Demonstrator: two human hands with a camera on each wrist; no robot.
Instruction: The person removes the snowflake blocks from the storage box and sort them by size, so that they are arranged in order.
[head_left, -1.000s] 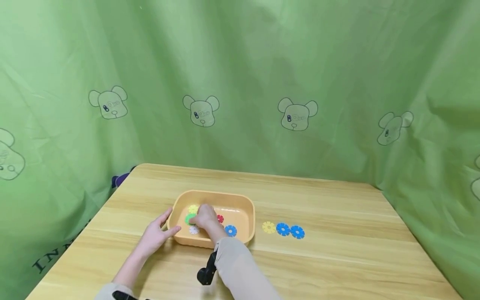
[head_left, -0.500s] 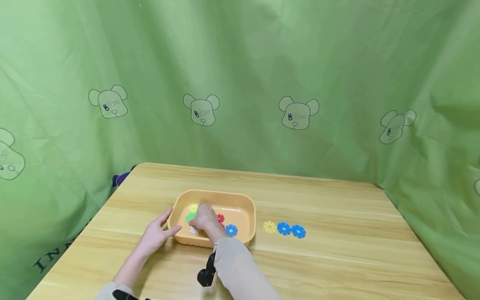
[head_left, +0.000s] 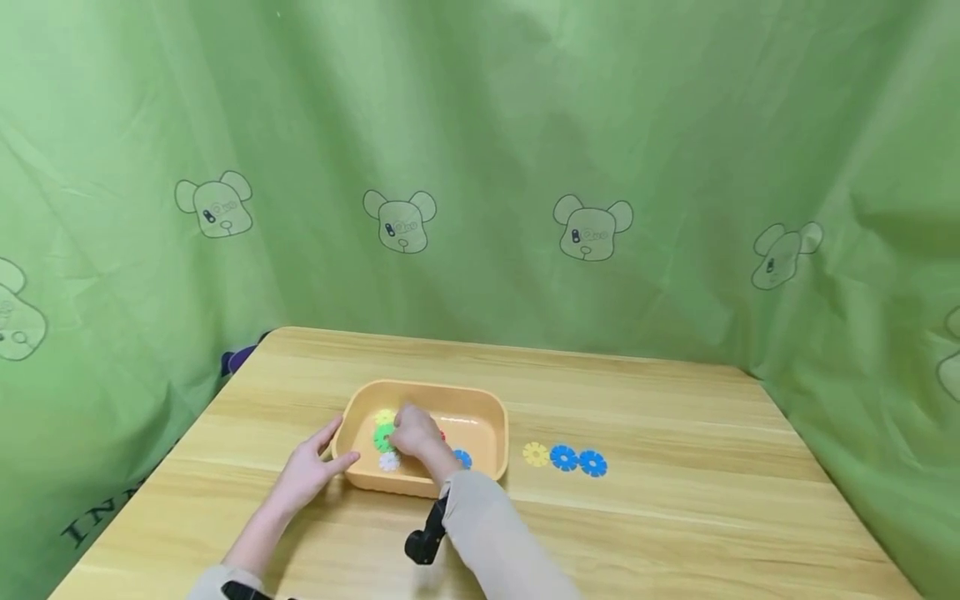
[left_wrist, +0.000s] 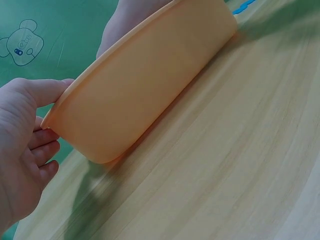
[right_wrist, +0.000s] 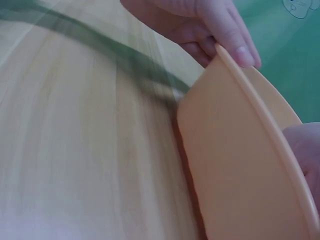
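Note:
An orange plastic basin (head_left: 375, 481) holds several notched snowflake discs. My left hand (head_left: 303, 475) grips its left end, thumb over the rim and fingers against the outer wall, as the left wrist view shows of the basin (left_wrist: 130, 90). My right hand (head_left: 416, 433) reaches down inside, fingers bent toward the bottom. Right at its fingertips lies a green disc (head_left: 383, 438), with a yellow disc (head_left: 384, 416) behind and a white disc (head_left: 389, 461) in front. The basin wall hides the right fingers in both wrist views; I cannot tell whether they pinch a disc.
Right of the basin, a yellow disc (head_left: 536, 454) and two blue discs (head_left: 564, 457) lie in a row on the wooden table (head_left: 675, 500). Inside it, another blue disc (head_left: 462, 459) shows beside my right wrist. A green curtain (head_left: 480, 292) hangs behind the table.
My right hand has shifted slightly within the basin, its forearm moving a little right. The green and white discs show more fully; the red discs and the basin's blue disc are more covered.

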